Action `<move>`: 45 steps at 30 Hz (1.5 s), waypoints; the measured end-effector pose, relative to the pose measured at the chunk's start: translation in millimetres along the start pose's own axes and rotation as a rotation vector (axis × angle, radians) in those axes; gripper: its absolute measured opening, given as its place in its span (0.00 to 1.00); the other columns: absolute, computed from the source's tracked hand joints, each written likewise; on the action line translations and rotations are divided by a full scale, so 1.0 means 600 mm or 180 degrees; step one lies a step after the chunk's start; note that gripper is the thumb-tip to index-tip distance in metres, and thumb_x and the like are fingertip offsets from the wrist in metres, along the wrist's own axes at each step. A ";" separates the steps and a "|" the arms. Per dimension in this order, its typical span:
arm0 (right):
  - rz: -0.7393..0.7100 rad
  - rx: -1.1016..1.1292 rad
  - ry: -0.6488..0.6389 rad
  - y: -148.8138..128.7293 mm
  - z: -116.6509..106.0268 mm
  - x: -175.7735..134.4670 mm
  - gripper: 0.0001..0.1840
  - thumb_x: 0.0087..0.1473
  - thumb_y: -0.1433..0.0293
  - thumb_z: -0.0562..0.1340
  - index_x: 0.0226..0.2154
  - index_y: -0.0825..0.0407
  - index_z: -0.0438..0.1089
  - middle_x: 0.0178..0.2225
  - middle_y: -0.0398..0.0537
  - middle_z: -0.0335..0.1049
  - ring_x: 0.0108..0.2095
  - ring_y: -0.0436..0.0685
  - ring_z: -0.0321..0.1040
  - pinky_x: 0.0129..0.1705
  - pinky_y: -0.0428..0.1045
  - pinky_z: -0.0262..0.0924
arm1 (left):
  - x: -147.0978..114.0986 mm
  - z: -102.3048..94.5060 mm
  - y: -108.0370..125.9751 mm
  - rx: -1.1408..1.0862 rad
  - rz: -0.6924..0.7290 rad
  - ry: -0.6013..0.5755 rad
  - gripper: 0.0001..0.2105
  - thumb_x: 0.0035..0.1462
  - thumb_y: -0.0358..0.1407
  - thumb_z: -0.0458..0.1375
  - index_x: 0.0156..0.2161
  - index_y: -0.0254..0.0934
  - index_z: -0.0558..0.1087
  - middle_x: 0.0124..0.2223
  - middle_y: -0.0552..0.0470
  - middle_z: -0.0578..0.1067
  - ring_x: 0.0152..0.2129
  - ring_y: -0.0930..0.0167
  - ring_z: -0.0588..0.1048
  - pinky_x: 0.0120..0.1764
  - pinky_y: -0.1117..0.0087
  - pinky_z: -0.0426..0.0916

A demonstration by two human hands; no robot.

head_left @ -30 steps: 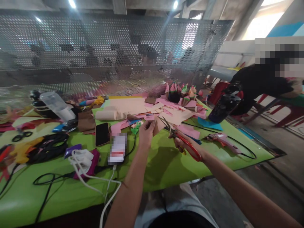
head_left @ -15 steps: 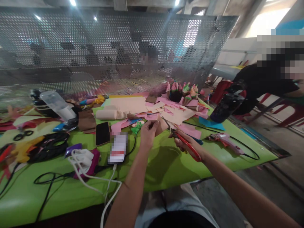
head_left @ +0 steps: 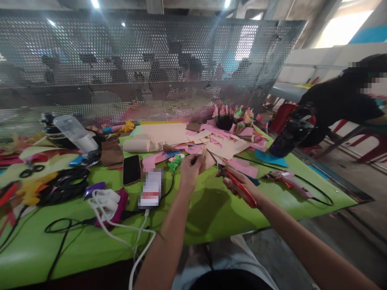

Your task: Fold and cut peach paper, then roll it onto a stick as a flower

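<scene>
Pinched in the fingers of my left hand is a small peach-coloured piece of paper or felt. My right hand grips red-handled scissors, whose blades point up and left at the piece's right edge. Whether the blades are apart is hard to make out. Just left of my left hand lies a small green and pink craft piece. Behind both hands spreads a heap of pink and peach sheet scraps.
A pink glue gun with a cord and a dark bottle stand right. On the left are a phone, a white charger with cables and black-handled scissors. A perforated metal screen closes the back; a person sits far right.
The view has shifted very slightly. Both hands keep nearly the same pose, with the scissors at the peach piece. The person at far right has moved a little.
</scene>
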State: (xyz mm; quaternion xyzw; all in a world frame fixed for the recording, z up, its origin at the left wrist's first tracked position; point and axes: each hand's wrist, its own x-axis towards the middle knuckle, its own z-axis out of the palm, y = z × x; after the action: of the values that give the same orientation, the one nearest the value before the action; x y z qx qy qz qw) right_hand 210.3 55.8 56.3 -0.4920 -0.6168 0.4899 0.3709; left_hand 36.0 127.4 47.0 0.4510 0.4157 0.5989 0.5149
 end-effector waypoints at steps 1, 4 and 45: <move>0.0016 0.0023 -0.0007 -0.001 0.001 0.000 0.27 0.49 0.45 0.64 0.40 0.50 0.68 0.22 0.36 0.53 0.18 0.46 0.50 0.17 0.43 0.46 | 0.000 0.000 0.000 -0.0030 -0.0028 -0.0013 0.13 0.43 0.44 0.67 0.27 0.36 0.76 0.23 0.56 0.71 0.22 0.75 0.65 0.28 0.74 0.61; 0.0058 0.0090 -0.0002 0.000 0.003 0.000 0.27 0.48 0.46 0.64 0.40 0.50 0.68 0.21 0.35 0.52 0.18 0.45 0.49 0.16 0.42 0.45 | -0.001 0.000 -0.001 -0.0110 -0.0100 -0.0042 0.14 0.42 0.46 0.67 0.27 0.35 0.76 0.23 0.57 0.70 0.22 0.76 0.65 0.28 0.74 0.61; -0.0253 -0.0729 0.0359 0.025 -0.007 0.008 0.25 0.52 0.45 0.60 0.36 0.49 0.69 0.29 0.43 0.64 0.23 0.49 0.58 0.21 0.44 0.58 | -0.009 0.006 -0.002 -0.0282 -0.0420 -0.0289 0.16 0.41 0.45 0.69 0.23 0.33 0.72 0.20 0.58 0.66 0.17 0.80 0.59 0.21 0.76 0.50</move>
State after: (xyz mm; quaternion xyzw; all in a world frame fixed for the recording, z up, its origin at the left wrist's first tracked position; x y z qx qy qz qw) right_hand 216.7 62.2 42.9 -0.5330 -0.6659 0.3727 0.3655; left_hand 40.0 122.5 46.1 0.4261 0.3939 0.5603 0.5910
